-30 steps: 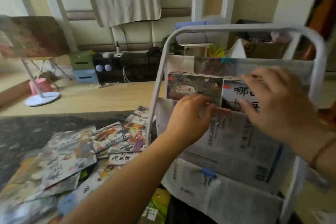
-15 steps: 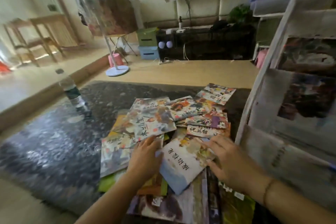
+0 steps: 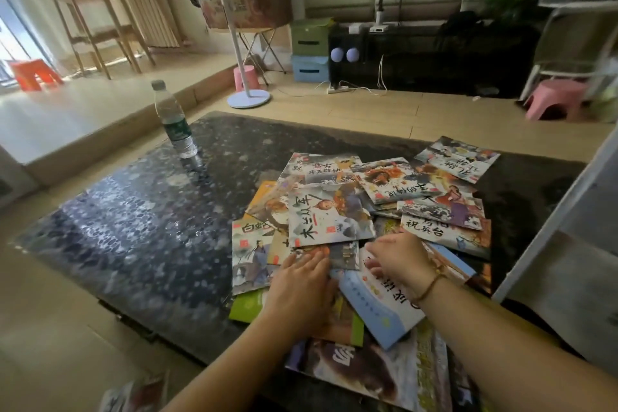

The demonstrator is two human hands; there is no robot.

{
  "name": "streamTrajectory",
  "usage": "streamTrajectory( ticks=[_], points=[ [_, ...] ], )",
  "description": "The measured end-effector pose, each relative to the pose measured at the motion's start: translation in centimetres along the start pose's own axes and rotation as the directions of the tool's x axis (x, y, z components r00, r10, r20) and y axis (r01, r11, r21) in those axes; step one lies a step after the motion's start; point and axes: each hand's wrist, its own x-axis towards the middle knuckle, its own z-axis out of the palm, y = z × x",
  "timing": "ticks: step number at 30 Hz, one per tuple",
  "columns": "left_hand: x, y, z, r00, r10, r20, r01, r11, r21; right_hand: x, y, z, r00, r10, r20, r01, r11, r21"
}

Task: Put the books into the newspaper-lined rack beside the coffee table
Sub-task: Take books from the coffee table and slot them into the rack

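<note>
**Desk:** Sunlit living room, dark speckled tabletop (image 3: 140, 227) — what sits on it, left to right?

**Photographer:** Far left, a clear water bottle (image 3: 174, 120) with a green label stands upright, well apart from everything else; the label's print is too small to read. Right of centre lies a loose, overlapping spread of picture books (image 3: 384, 211).

**Desk:** Any titles legible?

**Photographer:** One at the left edge of the spread shows "白蛇" (image 3: 252, 254). Beside it, on top, "木兰从军" (image 3: 329, 214). Farther right, "祝英台" (image 3: 444, 234). The rest are upside down or blurred.

**Desk:** And the hands?

**Photographer:** The left hand (image 3: 302, 288) lies palm-down on the near books, fingers straight, pressing rather than gripping. The right hand (image 3: 399, 259), a cord bracelet at its wrist, rests on a blue-edged book (image 3: 374, 308); its fingertips are tucked out of sight, so I cannot tell whether it grips.

**Desk:** The rack?

**Photographer:** Only a sliver at the far right: a white tube of the rack (image 3: 548, 231) with grey newspaper lining (image 3: 575, 294) behind it, just beside the tabletop. Whatever it contains is out of frame.
</note>
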Motion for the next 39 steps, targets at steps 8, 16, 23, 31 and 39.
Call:
streamTrajectory(
  ticks=[8,16,23,31,39],
  points=[
    [-2.7,0.9,-1.2,0.990,-0.028,-0.139,-0.001,0.980,-0.199,0.6,-1.2,0.9,0.921,0.303,0.245,-0.304,0.952,-0.035],
    [-5.3,1.9,-1.3,0.924,-0.127,-0.361,-0.080,0.859,-0.506,-3.1,2.6,-1.8,0.943,0.181,0.278,-0.159,0.982,-0.100],
    [-9.3,9.1,-0.5,0.864,0.093,0.496,0.487,0.098,-0.868,-9.9,7.3,-7.6,0.961,0.193,0.199,-0.213,0.973,0.086],
    [-10.4,13.5,-1.3,0.857,-0.103,0.505,0.449,-0.335,-0.829,-16.6,11.6,-11.5,0.991,0.116,0.070,-0.125,0.982,0.140],
    [-10.8,15.3,-2.0,0.852,0.123,0.510,0.522,-0.117,-0.845,-20.1,13.0,-17.9,0.993,0.108,-0.045,-0.070,0.860,0.506]
  ],
)
